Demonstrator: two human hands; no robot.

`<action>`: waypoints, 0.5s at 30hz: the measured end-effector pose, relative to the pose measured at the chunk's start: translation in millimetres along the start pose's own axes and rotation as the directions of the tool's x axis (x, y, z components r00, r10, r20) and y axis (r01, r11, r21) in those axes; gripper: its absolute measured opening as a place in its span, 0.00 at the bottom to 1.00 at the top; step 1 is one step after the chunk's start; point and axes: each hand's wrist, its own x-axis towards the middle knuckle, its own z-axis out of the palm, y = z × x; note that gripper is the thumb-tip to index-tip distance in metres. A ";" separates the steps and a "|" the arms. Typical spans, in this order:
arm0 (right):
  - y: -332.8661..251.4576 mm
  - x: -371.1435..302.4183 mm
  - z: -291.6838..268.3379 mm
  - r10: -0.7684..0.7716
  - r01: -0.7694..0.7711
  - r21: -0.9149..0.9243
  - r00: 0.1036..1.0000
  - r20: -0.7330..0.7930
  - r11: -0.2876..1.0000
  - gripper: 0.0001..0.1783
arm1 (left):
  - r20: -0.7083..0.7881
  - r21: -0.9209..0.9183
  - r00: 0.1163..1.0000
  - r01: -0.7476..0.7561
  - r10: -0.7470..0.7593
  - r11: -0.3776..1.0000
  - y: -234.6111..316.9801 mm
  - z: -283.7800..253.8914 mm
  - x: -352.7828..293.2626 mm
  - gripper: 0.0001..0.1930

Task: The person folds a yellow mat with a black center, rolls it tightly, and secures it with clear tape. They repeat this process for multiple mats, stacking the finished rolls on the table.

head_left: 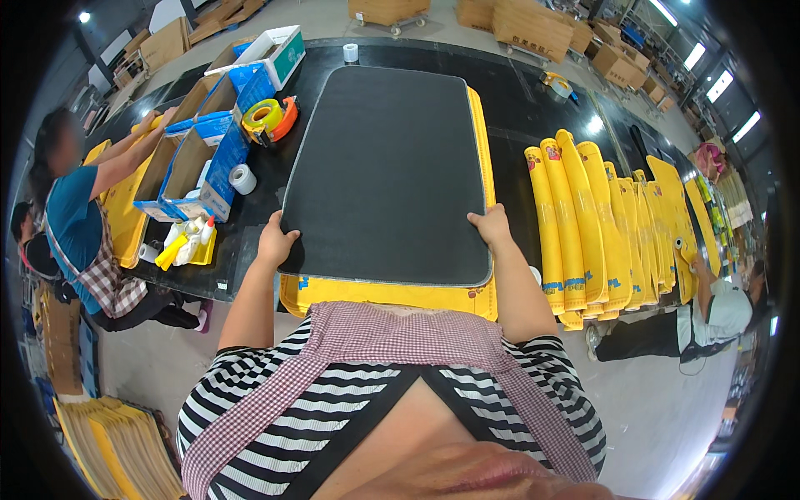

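A black mat (385,175) with rounded corners and a thin pale edge lies dark side up in front of me. My left hand (277,241) grips its near left edge, thumb on top and fingers mostly hidden beneath. At the near right edge, my right hand (491,227) pinches the mat in the same way. Under it are yellow mats (375,293), showing along the near and right sides. How many lie there I cannot tell.
Rolled yellow mats (575,225) lie in a row at right. Blue cardboard boxes (200,171), tape dispensers (265,121) and a white roll (242,178) stand left on the black table (521,108). One co-worker (75,217) works at far left, another (708,312) at far right.
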 end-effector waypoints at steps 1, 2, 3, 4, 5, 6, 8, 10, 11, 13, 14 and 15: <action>-11.6 -15.1 1.9 -0.115 0.108 -0.110 0.992 -0.059 0.988 0.37 | -0.007 -0.011 1.000 0.003 -0.004 1.000 -1.7 -0.9 -0.2 0.34; -22.7 -30.2 0.2 -0.186 0.174 -0.240 0.982 -0.031 0.955 0.44 | -0.015 -0.015 1.000 -0.012 0.012 1.000 -1.2 -2.0 -0.3 0.35; -23.9 -35.5 -4.3 -0.204 0.196 -0.267 0.979 -0.004 0.944 0.43 | -0.020 -0.020 0.999 -0.029 0.029 0.999 0.6 -1.1 -2.7 0.35; -23.7 -37.6 -10.1 -0.221 0.219 -0.293 0.975 0.024 0.931 0.43 | -0.026 -0.024 0.999 -0.046 0.046 0.999 2.1 0.0 -5.4 0.36; -19.7 -41.0 -14.9 -0.234 0.239 -0.318 0.971 0.055 0.918 0.43 | -0.026 -0.029 0.997 -0.072 0.071 0.997 2.1 2.3 -10.2 0.36; -10.1 -39.2 -18.3 -0.326 0.320 -0.244 0.945 0.015 0.916 0.36 | -0.032 -0.031 0.995 -0.095 0.094 0.995 1.1 4.3 -14.4 0.37; 9.6 -39.4 -25.0 -0.389 0.386 -0.217 0.921 0.034 0.896 0.31 | -0.022 -0.057 0.991 -0.134 0.133 0.989 -11.8 9.8 -23.7 0.39; 20.8 -51.7 -30.9 -0.333 0.335 -0.211 0.942 0.048 0.918 0.27 | 0.041 -0.085 0.997 -0.064 0.068 0.994 6.3 5.0 -40.3 0.38; 18.5 -63.0 -30.8 -0.252 0.260 -0.209 0.966 0.063 0.943 0.26 | 0.047 -0.084 0.997 -0.051 0.055 0.995 4.6 4.0 -44.2 0.38; 22.8 -68.4 -29.8 -0.288 0.291 -0.185 0.957 0.042 0.939 0.26 | 0.057 -0.078 0.997 -0.042 0.046 0.996 -0.7 -0.3 -46.7 0.38; 24.3 -72.6 -30.2 -0.280 0.284 -0.166 0.959 0.047 0.944 0.26 | 0.067 -0.071 0.997 -0.039 0.043 0.997 -2.6 -2.7 -49.0 0.38; 26.7 -76.6 -30.4 -0.271 0.276 -0.148 0.961 0.052 0.950 0.27 | 0.087 -0.068 0.995 -0.038 0.044 0.997 -3.0 -4.3 -51.7 0.39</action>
